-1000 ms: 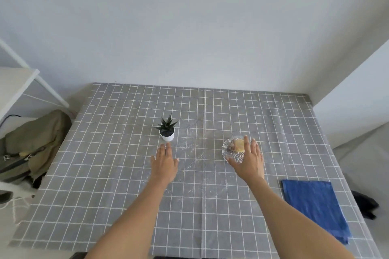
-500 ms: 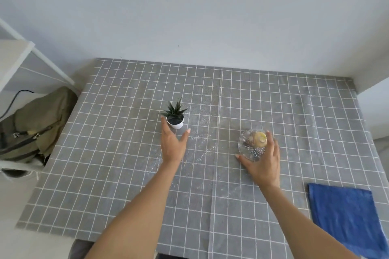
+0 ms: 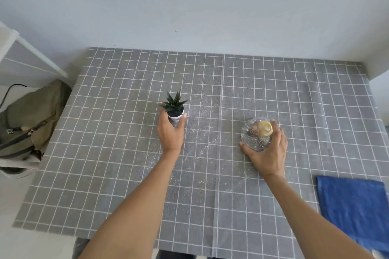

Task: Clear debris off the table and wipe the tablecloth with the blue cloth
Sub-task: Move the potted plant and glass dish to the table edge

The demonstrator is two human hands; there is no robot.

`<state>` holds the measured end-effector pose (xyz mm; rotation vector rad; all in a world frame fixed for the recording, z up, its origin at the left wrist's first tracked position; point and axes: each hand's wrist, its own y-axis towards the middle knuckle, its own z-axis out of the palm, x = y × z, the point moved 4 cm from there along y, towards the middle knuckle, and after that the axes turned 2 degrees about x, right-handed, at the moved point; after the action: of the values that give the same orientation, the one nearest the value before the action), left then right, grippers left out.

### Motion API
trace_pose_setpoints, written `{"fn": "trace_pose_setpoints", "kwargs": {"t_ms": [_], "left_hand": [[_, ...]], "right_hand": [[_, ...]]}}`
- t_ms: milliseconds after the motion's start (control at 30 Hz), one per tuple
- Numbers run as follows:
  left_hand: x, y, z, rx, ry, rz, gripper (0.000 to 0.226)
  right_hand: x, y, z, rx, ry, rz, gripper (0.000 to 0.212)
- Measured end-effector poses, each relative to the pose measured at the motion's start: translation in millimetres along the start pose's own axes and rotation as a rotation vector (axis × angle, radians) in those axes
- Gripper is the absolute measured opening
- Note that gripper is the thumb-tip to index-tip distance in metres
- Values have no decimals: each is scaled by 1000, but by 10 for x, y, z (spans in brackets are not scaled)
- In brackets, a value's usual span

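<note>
Cupping plant pot [image 3: 175, 115] left grip [image 3: 171, 132]; blue cloth [image 3: 355, 210] far right.

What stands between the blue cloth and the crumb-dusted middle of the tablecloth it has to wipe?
The glass dish sits between the blue cloth and the crumbs, gripped by the right hand. The small potted plant, gripped by the left hand, stands at the crumbs' far left edge. Both sit on the tablecloth.

Potted plant [image 3: 174, 108] and glass dish [image 3: 255, 134] stand mid-tablecloth [image 3: 273, 82] (crumb-strewn gap between), far half open
</note>
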<state>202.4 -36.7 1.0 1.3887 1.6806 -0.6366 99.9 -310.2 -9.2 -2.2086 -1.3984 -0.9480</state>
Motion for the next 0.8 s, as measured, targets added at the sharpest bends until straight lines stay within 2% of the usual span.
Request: {"fn": "trace_pose_setpoints", "kwargs": {"t_ms": [400, 700, 800], "left_hand": [[48, -128, -175, -40, 64, 88, 38], [250, -290, -511, -91, 97, 12, 40], [341, -330, -631, -133, 98, -20, 40]], "right_hand": [[-24, 33, 63, -41, -28, -19, 106], [120, -67, 191, -34, -4, -48, 103], [244, -126, 314, -4, -2, -110, 102]]}}
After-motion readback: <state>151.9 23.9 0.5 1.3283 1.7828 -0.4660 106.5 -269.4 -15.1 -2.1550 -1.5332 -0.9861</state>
